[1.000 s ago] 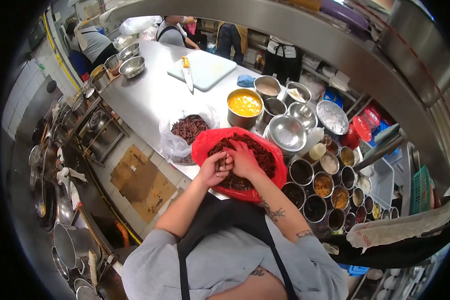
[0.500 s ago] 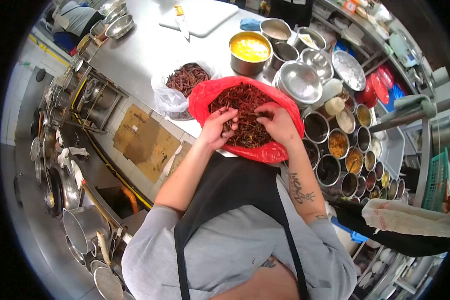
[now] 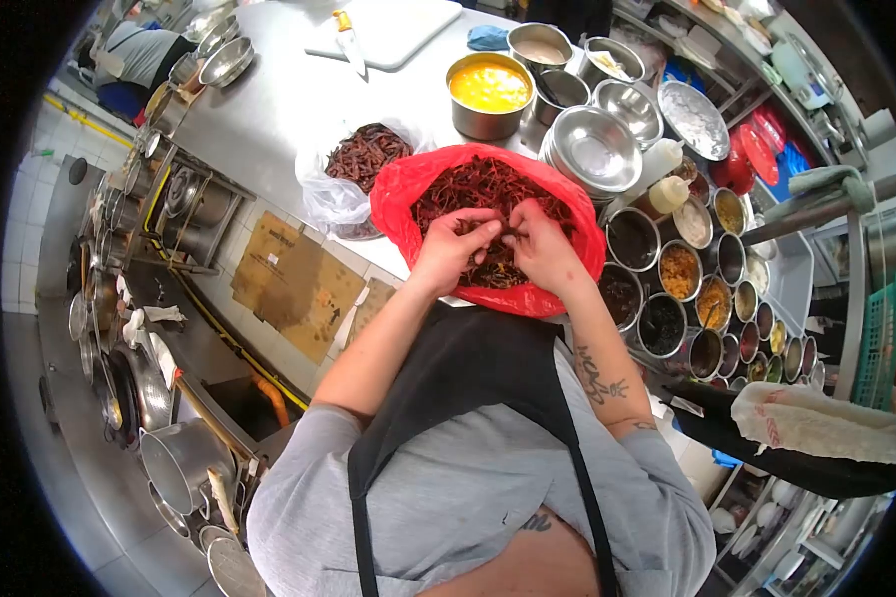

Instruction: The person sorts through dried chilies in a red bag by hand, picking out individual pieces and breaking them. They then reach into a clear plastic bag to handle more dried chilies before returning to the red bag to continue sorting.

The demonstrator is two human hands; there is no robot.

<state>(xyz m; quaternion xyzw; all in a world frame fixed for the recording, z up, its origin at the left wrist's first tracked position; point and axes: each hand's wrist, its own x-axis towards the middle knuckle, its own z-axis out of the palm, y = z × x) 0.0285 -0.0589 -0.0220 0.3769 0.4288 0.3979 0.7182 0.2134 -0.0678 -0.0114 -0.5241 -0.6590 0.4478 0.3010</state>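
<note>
A red plastic bag (image 3: 393, 214) stands open at the near edge of the steel counter, filled with dried red chilies (image 3: 483, 184). Over it, my left hand (image 3: 455, 249) and my right hand (image 3: 538, 244) meet, with thumbs and fingertips pinched close together. Something thin and dark, apparently a dried chili, shows between them; the fingers hide most of it. Just left of the red bag, a clear plastic bag (image 3: 319, 194) holds darker dried chili pieces (image 3: 366, 156).
Behind the bags stand a pot of yellow liquid (image 3: 490, 90) and stacked steel bowls (image 3: 595, 149). A knife (image 3: 348, 45) lies by a white cutting board (image 3: 408, 35). Several ingredient containers (image 3: 679, 271) crowd the right. Cardboard (image 3: 294, 284) covers floor at left, and a person (image 3: 144, 55) bends at far left.
My hands have come together over the chilies, fingertips now meeting; before, they were apart. The left hand has moved right. The camera view has shifted slightly.
</note>
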